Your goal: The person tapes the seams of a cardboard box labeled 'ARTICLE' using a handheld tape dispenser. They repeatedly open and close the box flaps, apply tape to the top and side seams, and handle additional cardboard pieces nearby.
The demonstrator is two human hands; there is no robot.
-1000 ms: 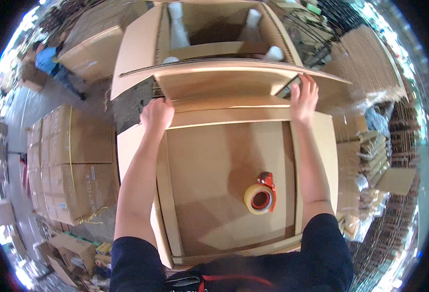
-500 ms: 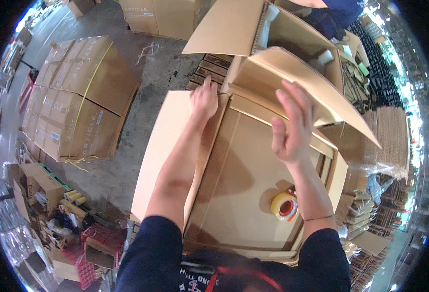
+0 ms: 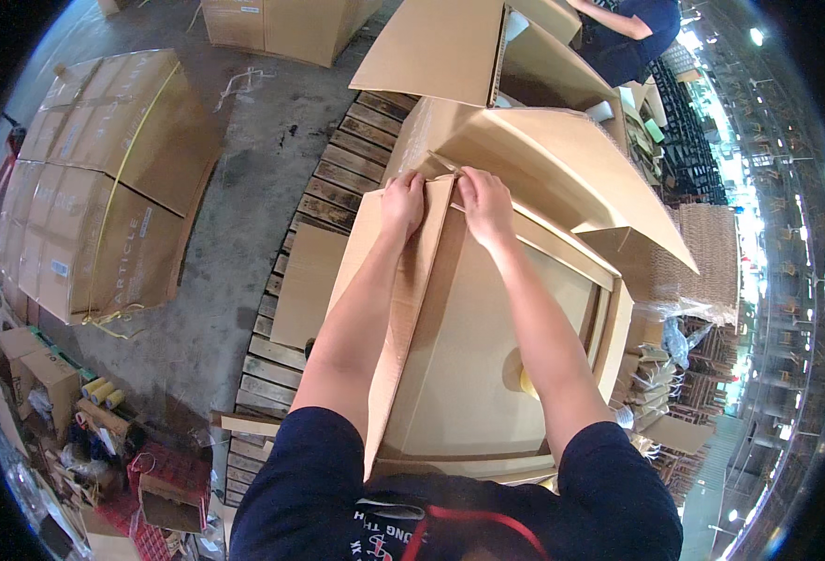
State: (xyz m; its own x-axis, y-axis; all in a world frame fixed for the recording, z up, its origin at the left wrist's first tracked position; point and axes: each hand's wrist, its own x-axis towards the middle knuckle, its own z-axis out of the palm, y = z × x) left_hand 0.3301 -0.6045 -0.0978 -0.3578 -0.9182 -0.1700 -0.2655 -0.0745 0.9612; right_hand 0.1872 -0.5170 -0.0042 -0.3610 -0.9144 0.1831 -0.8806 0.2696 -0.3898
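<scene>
A large open cardboard carton [image 3: 473,365] lies in front of me, with a flat cardboard panel inside. At its far left corner my left hand [image 3: 403,204] is closed over the edge of the raised left flap [image 3: 361,257]. Just right of it my right hand [image 3: 484,201] pinches the cardboard at the same corner, the far flap [image 3: 562,154] standing tilted behind it. The fingertips of both hands are partly hidden by the board. A roll of yellowish tape [image 3: 527,381] lies on the panel, mostly covered by my right forearm.
Slatted wooden pallets [image 3: 342,178] show left of the carton, with a loose cardboard sheet [image 3: 308,285] on them. A strapped stack of boxes [image 3: 104,187] stands on the left. Another open carton [image 3: 548,65] is beyond, beside a person [image 3: 629,37]. Stacked cardboard [image 3: 707,257] stands right.
My right hand has come left from above the carton onto its far left corner. The left flap has swung more upright with my left hand, uncovering the pallet and loose sheet beside it.
</scene>
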